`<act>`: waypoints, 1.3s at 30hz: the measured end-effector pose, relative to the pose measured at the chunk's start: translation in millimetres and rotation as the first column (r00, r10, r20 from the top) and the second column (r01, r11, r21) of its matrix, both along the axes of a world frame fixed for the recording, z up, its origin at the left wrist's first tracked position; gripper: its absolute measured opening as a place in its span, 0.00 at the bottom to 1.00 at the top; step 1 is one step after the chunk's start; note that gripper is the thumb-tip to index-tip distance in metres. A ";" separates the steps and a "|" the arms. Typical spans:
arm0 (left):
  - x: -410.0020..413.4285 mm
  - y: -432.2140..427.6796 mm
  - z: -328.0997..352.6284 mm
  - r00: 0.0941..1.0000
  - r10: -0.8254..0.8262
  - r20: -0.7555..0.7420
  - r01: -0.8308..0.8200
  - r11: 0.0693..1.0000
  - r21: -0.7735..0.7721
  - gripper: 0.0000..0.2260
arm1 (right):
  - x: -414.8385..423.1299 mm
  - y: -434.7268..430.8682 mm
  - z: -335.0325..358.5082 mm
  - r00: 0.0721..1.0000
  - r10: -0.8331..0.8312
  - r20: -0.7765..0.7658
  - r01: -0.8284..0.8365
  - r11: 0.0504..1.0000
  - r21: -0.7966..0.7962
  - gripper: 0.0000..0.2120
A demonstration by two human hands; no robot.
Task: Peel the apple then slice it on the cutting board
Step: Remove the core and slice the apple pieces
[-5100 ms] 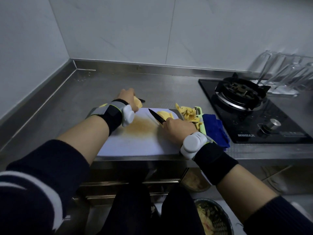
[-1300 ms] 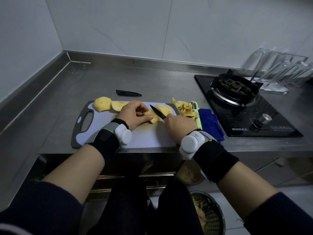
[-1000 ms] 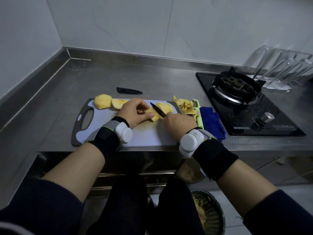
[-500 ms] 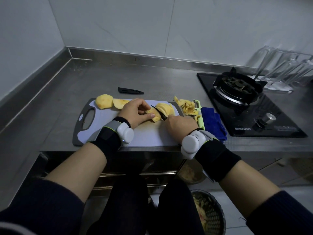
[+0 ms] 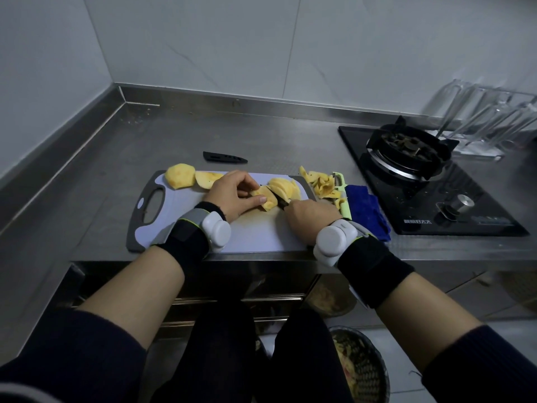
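Yellow apple piece (image 5: 266, 199) under left hand (image 5: 232, 196)

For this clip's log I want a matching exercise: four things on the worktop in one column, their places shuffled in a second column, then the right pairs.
Things
1. knife sheath
2. peeler
3. blue cloth
4. peeled apple half

Places
A. just left of the stove
B. far left corner of the cutting board
C. on the bare counter behind the board
D. off the board's right edge, beside the peels

Pairs: 1-C, 2-D, 3-A, 4-B
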State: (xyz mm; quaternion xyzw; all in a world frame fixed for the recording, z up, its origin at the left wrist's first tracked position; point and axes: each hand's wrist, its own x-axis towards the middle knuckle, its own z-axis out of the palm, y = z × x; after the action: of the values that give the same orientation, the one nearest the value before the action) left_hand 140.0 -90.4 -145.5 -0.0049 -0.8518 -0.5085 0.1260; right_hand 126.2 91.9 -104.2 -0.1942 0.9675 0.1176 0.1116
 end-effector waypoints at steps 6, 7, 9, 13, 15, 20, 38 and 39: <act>0.0 1.1 0.6 1.000 0.009 0.002 -0.009 1.000 -0.001 0.13 | 6.6 6.4 -2.5 0.985 -0.002 -0.174 -0.018 0.994 -0.112 0.10; 0.5 1.0 0.9 1.000 0.010 0.006 -0.010 1.000 -0.004 0.13 | 7.6 6.7 -0.7 0.981 0.028 -0.190 -0.050 0.992 -0.114 0.08; 1.1 1.0 0.9 1.000 0.005 0.001 -0.005 1.000 -0.009 0.13 | 9.3 7.2 4.7 0.979 0.058 -0.196 -0.084 0.989 -0.126 0.06; 2.2 1.2 1.7 1.000 -0.004 -0.006 0.004 1.000 -0.004 0.13 | 12.9 5.8 8.2 0.973 0.078 -0.219 -0.101 0.990 -0.097 0.06; 2.2 1.2 2.0 1.000 -0.010 -0.001 0.010 1.000 -0.005 0.12 | 14.5 5.5 6.4 0.973 0.087 -0.215 -0.105 0.992 -0.074 0.06; 1.1 0.5 0.6 1.000 -0.012 0.000 0.012 1.000 -0.003 0.13 | 13.7 6.3 6.3 0.979 0.098 -0.177 -0.110 0.992 -0.061 0.07; -1.2 -0.3 -1.8 1.000 -0.012 -0.013 0.012 0.999 -0.032 0.13 | 10.3 0.2 -7.0 0.991 0.062 -0.118 -0.067 0.997 -0.035 0.12; -0.9 0.2 -1.9 1.000 -0.011 -0.015 0.011 0.999 -0.031 0.13 | 9.1 -2.7 -8.2 0.994 0.051 -0.100 -0.054 0.998 -0.026 0.13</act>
State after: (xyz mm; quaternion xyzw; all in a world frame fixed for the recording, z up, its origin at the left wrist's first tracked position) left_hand 139.1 -90.2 -147.4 -0.0153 -0.8587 -0.4957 0.1294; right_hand 135.3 89.2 -112.4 -0.2152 0.9679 0.1163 0.0573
